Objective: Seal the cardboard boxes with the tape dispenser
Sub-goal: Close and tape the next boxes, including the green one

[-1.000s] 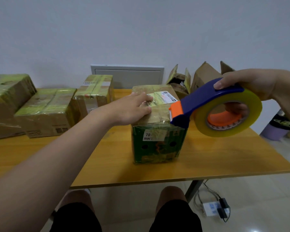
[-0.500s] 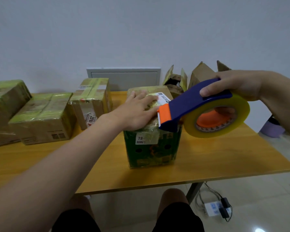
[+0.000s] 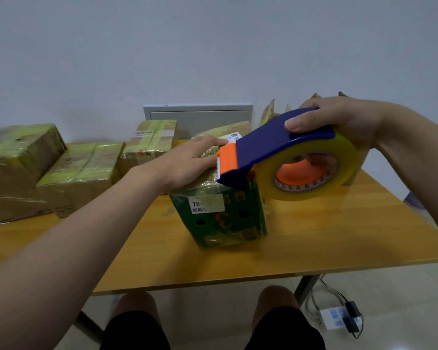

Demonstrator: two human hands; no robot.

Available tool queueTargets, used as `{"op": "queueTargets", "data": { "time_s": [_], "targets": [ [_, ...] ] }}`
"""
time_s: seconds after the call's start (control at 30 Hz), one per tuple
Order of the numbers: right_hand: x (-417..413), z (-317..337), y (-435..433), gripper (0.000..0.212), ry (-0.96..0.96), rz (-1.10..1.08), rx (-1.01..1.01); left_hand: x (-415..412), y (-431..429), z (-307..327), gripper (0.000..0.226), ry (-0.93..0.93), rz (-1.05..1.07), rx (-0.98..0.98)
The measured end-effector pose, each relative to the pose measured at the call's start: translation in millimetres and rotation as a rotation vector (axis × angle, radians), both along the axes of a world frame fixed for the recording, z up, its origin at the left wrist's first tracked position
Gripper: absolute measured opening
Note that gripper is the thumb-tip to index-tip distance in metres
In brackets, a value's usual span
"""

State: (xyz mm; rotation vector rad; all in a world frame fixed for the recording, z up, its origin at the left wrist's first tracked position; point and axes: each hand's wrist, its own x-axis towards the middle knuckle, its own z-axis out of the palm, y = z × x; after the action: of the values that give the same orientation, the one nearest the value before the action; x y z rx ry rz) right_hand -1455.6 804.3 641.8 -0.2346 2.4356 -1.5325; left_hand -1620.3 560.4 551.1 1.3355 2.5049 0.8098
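A green-sided cardboard box (image 3: 228,218) with a taped brown top stands in the middle of the wooden table (image 3: 326,238). My left hand (image 3: 187,162) lies flat on the box top, fingers straight, pressing it down. My right hand (image 3: 339,120) grips the blue and orange tape dispenser (image 3: 271,150), thumb on its blue top and fingers through the core of the yellowish tape roll (image 3: 344,170). The dispenser's orange serrated end sits at the near right edge of the box top, right beside my left hand.
Three taped boxes (image 3: 81,173) sit in a row at the table's left and back. Open cardboard boxes (image 3: 271,114) stand behind my right hand, mostly hidden. A grey wall panel (image 3: 197,117) is behind the table. A power strip with cables (image 3: 336,317) lies on the floor.
The view has shifted a little. My right hand has brought the dispenser lower and closer to the near edge of the box top. My left hand has stayed flat on the box.
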Motion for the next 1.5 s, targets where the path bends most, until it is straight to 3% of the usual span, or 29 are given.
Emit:
{"op": "queueTargets", "data": {
  "time_s": [0.27,0.43,0.97,1.07,1.27,1.4,1.5],
  "targets": [
    [13.3,-10.9,16.7,0.05,-0.104,-0.005,-0.012,6.1,21.4,-3.9,0.047,0.103,0.007,-0.025],
    [22.1,-31.9,32.3,0.057,-0.107,-0.069,-0.095,12.4,39.8,-4.6,0.037,0.18,0.033,0.06],
    [-26.4,-46.0,-8.3,0.058,-0.016,0.096,-0.148,-6.3,-6.1,7.7,0.02,0.122,0.319,0.09],
    [-32.0,-46.7,-6.3,0.047,-0.04,0.134,-0.161,-3.7,-2.2,3.6,0.013,0.132,0.339,0.069],
    [-19.4,-68.1,15.0,0.063,-0.099,0.053,-0.08,7.6,6.4,-10.8,0.017,0.208,0.367,0.008],
    [-17.8,-71.4,19.4,0.078,-0.186,0.118,-0.126,9.7,7.7,-11.3,0.013,0.256,0.36,-0.001],
    [-10.2,-69.6,34.4,0.078,-0.206,0.119,-0.14,6.7,4.3,-13.4,0.015,0.254,0.369,-0.001]
  ]
}}
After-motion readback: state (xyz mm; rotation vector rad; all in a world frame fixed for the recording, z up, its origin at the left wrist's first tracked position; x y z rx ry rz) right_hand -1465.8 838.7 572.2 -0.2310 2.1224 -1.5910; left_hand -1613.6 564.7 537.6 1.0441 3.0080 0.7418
